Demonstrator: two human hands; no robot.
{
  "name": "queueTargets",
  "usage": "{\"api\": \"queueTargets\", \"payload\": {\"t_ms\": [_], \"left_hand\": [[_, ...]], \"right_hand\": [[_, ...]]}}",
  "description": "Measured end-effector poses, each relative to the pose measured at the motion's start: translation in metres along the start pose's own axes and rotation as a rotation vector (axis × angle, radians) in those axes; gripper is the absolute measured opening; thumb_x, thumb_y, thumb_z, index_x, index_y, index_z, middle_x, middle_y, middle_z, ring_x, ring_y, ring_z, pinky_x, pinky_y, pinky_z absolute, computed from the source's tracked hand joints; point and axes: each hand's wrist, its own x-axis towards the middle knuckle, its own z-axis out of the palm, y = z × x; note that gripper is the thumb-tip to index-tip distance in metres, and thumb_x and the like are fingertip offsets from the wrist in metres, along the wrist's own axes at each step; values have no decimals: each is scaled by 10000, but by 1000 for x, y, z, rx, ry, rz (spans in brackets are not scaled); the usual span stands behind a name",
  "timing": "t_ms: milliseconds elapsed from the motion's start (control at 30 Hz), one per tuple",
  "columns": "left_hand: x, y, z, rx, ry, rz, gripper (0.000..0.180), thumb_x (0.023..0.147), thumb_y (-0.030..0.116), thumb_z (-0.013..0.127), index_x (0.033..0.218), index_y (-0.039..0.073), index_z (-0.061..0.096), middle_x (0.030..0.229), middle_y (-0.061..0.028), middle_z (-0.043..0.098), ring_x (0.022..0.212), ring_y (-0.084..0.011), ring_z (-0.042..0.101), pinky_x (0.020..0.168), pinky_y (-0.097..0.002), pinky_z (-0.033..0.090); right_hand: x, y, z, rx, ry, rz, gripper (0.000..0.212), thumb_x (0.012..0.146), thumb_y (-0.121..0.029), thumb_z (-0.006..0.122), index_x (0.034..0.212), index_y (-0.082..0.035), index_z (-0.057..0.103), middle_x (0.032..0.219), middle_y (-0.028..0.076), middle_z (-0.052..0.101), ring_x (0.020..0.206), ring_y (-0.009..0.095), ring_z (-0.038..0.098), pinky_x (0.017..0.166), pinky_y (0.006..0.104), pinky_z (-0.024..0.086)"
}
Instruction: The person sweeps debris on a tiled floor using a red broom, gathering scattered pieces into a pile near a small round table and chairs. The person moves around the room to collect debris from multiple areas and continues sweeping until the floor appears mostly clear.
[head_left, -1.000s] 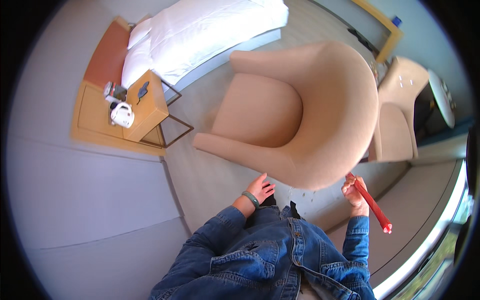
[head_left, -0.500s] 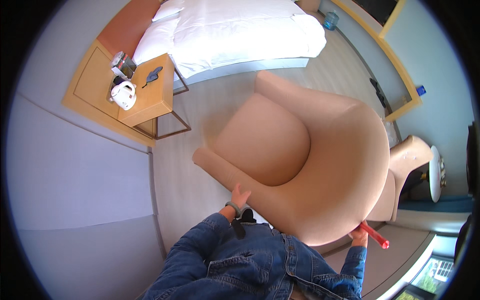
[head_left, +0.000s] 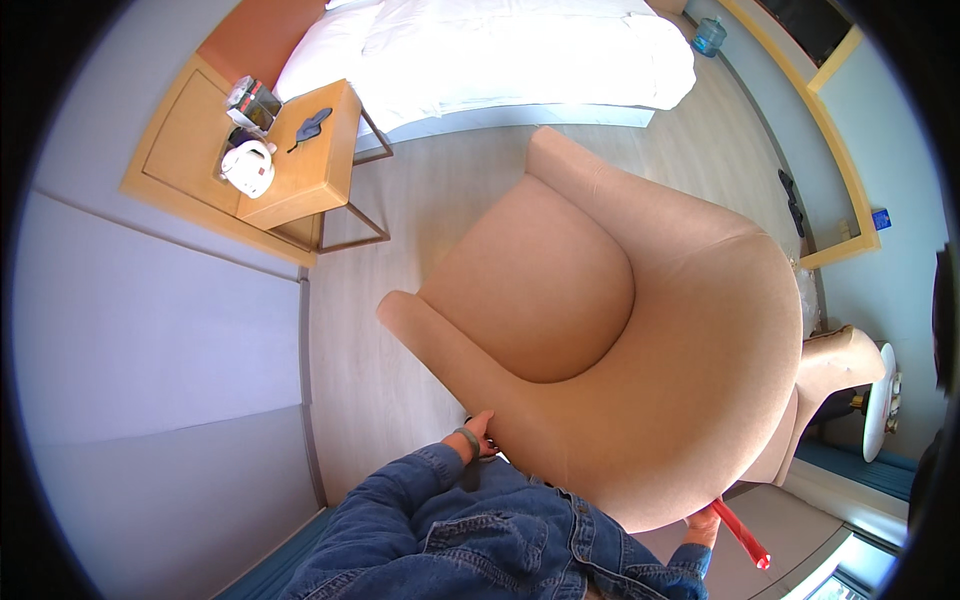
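Note:
A tan upholstered armchair (head_left: 690, 370) stands right in front of me, its rounded back toward me and to the right. My left hand (head_left: 480, 432), with a greenish bangle at the wrist, is closed against the outer side of the near armrest; its fingertips are partly hidden. Low behind the backrest, my right hand (head_left: 704, 522) is closed around a long red rod (head_left: 742, 535). The rod's tip points down and to the right. Its other end is hidden by my hand and the chair.
A wooden bedside table (head_left: 300, 165) holds a white kettle (head_left: 247, 168), a box and a dark grey cloth item. Beyond the armchair is a white bed (head_left: 500, 60). A second tan chair (head_left: 840, 358) and round white table (head_left: 879, 405) stand at right, a water jug (head_left: 709, 37) far back.
My left hand has slid from the top of the armrest down to its outer side. The right hand still holds the red rod. The view has shifted slightly.

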Motion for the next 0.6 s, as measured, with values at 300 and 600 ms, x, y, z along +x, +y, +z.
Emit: {"api": "queueTargets", "payload": {"t_ms": [300,600], "left_hand": [[4,14,7,30,36,-13,390,870,394,590,1187,168,566,1189,-37,577,1095,-252,536,943,-453,437],[-34,79,39,89,-187,353,450,853,365,607,1242,179,483,1213,-37,514,1111,-246,474,956,-477,377]], "right_hand": [[2,10,26,-28,-14,-94,533,965,-372,476,1342,4,472,1312,203,555,1193,358,549,1018,506,456],[78,23,111,-14,-26,-29,386,960,-262,495,1232,4,558,1235,194,607,1117,312,604,959,478,511]]}}
